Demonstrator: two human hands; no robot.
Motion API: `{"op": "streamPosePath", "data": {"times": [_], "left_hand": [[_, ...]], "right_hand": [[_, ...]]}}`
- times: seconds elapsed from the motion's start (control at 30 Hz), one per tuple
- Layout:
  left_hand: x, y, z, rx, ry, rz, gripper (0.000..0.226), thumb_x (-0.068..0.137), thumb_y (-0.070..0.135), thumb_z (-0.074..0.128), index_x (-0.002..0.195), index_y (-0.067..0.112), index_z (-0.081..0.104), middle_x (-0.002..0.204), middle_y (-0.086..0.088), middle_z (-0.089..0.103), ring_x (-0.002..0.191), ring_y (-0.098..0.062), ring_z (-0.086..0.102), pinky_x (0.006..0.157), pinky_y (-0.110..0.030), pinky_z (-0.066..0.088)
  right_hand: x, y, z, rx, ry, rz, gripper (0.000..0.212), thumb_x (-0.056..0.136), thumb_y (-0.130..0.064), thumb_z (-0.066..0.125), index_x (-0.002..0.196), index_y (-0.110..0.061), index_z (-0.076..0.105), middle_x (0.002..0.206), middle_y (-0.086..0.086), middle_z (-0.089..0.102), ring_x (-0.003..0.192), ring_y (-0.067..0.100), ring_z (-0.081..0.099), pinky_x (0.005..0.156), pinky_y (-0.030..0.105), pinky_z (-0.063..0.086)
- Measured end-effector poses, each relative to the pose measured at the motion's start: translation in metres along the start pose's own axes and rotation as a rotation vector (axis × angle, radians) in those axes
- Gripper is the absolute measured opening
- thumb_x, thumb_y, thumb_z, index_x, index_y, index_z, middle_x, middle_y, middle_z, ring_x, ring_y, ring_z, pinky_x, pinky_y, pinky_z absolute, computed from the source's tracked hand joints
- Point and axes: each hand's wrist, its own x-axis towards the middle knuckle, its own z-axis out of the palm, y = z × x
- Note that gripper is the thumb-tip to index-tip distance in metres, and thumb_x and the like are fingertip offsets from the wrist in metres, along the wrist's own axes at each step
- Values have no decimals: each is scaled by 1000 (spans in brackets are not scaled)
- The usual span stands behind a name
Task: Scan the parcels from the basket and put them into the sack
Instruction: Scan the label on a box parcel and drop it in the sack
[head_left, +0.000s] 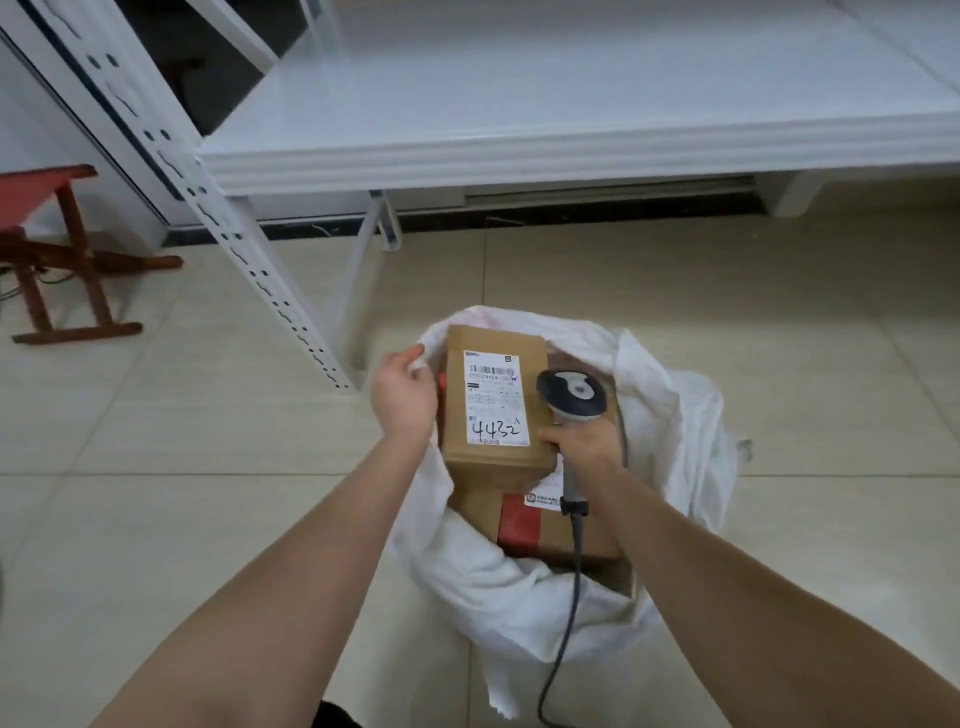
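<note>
A white woven sack (670, 431) stands open on the tiled floor. A brown cardboard parcel (493, 465) with a white label marked 4432 lies on top inside it. Below it sits another parcel (550, 530) with red tape. My left hand (402, 397) pinches the sack's left rim beside the labelled parcel. My right hand (584, 447) grips the handle of a grey barcode scanner (571, 395), whose head is over the parcel's right edge; a thumb touches the box. The scanner's cable trails down toward me. The basket is out of view.
A white metal shelf rack (519, 156) stands behind the sack, with one perforated upright (249, 254) coming down just left of it. A red wooden stool (57, 249) is at the far left. Beige floor tiles surround the sack.
</note>
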Motion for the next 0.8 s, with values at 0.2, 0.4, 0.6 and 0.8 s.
{"op": "streamPosePath", "data": {"times": [0.2,0.4,0.6,0.8], "left_hand": [[2,-4,-2,175,-239,-185,35,92,17,53,127,14,55,125,-11,60,112,-28,57,91,-27,42],[10,2,-12,26,-37,36,41,89,-1,40,114,22,62,109,-5,65,94,-27,62,78,-32,50],[10,-27,-17,219,-254,-386,58,85,29,69,128,-1,43,123,-17,58,113,-35,56,90,-41,46],[-12,-24,20,-60,-498,-455,30,90,7,63,117,-3,58,121,-17,63,99,-26,61,82,-30,46]], "right_hand": [[-16,-8,25,-102,7,-66,51,71,-28,85,111,-11,58,108,4,65,98,24,62,87,36,52],[-24,-11,50,-230,13,-119,64,75,-26,82,128,-10,50,119,7,62,107,28,61,87,34,50],[-16,-8,38,-122,-58,-37,26,82,-19,71,105,-9,65,98,8,69,93,27,65,83,35,55],[1,10,-4,162,-17,87,41,79,-17,78,115,-1,66,111,15,69,103,32,65,96,44,51]]}}
